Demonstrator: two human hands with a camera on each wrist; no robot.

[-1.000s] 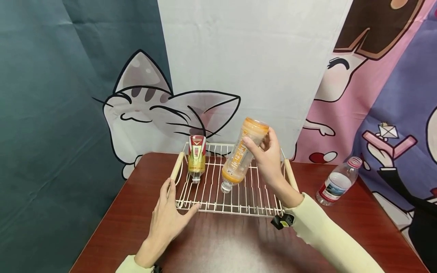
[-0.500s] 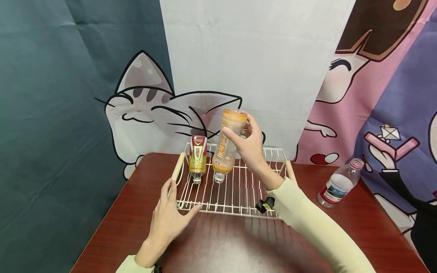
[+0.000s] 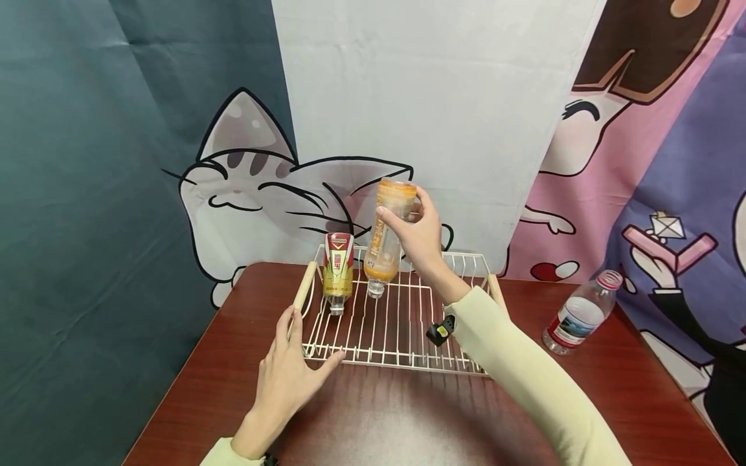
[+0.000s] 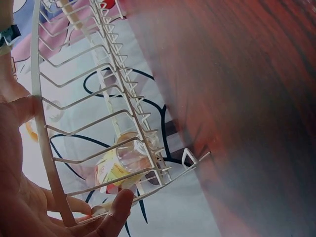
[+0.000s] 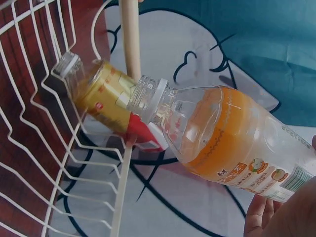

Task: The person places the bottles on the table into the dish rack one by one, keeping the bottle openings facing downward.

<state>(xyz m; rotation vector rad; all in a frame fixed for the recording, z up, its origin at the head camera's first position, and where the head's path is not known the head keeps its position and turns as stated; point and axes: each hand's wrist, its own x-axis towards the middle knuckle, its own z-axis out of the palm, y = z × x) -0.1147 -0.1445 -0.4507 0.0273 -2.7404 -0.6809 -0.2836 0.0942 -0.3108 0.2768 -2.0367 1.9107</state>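
Observation:
My right hand [image 3: 424, 236] grips a clear plastic bottle [image 3: 383, 249] with an orange-and-white label near its base. The bottle is upside down, its uncapped neck pointing down over the wire rack [image 3: 305, 285], slightly tilted. At the rack's near left corner, my left hand [image 3: 284, 378] holds the frame, thumb at the front wire and fingers at the wooden handle. In the left wrist view, fingers lie on both sides of the rack's rim [image 4: 43, 133]. A smaller red-and-gold bottle [image 3: 338, 266] stands neck-down in the rack's left side, beside the held bottle [image 5: 217, 133].
An open water bottle [image 3: 579, 314] with a red-and-blue label stands tilted in view on the table's right. The reddish-brown table [image 3: 373, 414] extends in front of the rack. A cartoon-printed cloth [image 3: 443, 97] hangs directly behind the table.
My right hand has carried the orange-labelled bottle left and farther back, turning it more upright, neck down, near the red-and-gold bottle. My left hand stays at the rack's corner.

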